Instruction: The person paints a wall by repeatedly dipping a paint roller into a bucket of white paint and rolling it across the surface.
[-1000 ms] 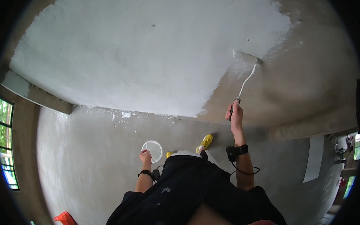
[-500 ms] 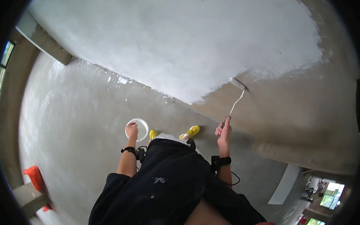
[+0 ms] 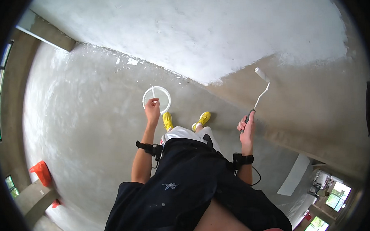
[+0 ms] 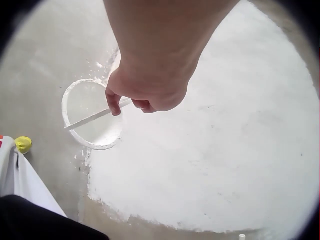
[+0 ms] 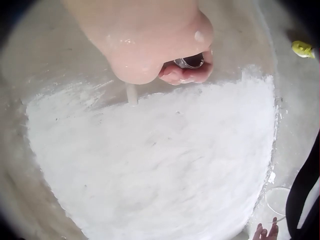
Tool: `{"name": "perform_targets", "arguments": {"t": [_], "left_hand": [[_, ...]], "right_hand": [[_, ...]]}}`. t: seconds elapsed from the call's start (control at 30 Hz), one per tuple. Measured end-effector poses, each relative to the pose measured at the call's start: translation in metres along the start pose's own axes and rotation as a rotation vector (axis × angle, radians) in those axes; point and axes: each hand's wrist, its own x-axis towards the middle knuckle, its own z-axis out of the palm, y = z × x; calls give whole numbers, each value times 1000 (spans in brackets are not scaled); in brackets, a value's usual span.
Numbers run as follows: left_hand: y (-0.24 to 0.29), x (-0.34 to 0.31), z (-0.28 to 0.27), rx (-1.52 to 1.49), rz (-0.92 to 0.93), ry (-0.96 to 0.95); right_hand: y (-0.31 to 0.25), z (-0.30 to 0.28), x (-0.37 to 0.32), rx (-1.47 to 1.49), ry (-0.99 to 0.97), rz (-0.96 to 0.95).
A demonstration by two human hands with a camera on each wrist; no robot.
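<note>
My left hand (image 3: 152, 110) holds the pale bail handle (image 4: 92, 120) of a white bucket (image 4: 65, 106), its fingers curled round the strip where it crosses the opening. The round rim shows in front of my feet in the head view. My right hand (image 3: 246, 127) grips the dark handle (image 3: 250, 113) of a paint roller, whose white-coated bent rod leads up to the white roller sleeve (image 3: 262, 75). That sleeve overlaps the bare brown-grey wall, just below the ragged edge of the white paint (image 3: 214, 33). In the right wrist view the handle's end (image 5: 192, 61) pokes from my fist.
Dried white spots (image 3: 132, 61) dot the grey floor (image 3: 95, 114) along the wall's foot. My yellow shoes (image 3: 201, 120) stand near the bucket. A pale flat panel (image 3: 294, 175) lies to the right, and an orange bag (image 3: 41, 173) is at the far left. A cable hangs at my right wrist.
The roller has come down from the paint's edge onto the bare wall, then shifted slightly rightward. My left hand and the bucket have moved away from my body, and the head view has turned.
</note>
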Motion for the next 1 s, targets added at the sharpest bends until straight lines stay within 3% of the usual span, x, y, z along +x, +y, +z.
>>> {"name": "perform_targets", "arguments": {"t": [0.17,0.53,0.77,0.83,1.0], "left_hand": [[59,-26,37,-153,178,-97],[226,-129,91,-180,298,-513],[262,-167,153,-275,381,-836],[280,-181,166,-236,394,-873],[293,-195,186,-173,410,-909]], "right_hand": [[-7,5,-10,4,-57,22],[-53,-8,-17,-116,-366,139],[-88,-16,-22,11,-534,169],[-95,-18,-24,126,-510,248],[-112,-33,-22,263,-503,205]]}}
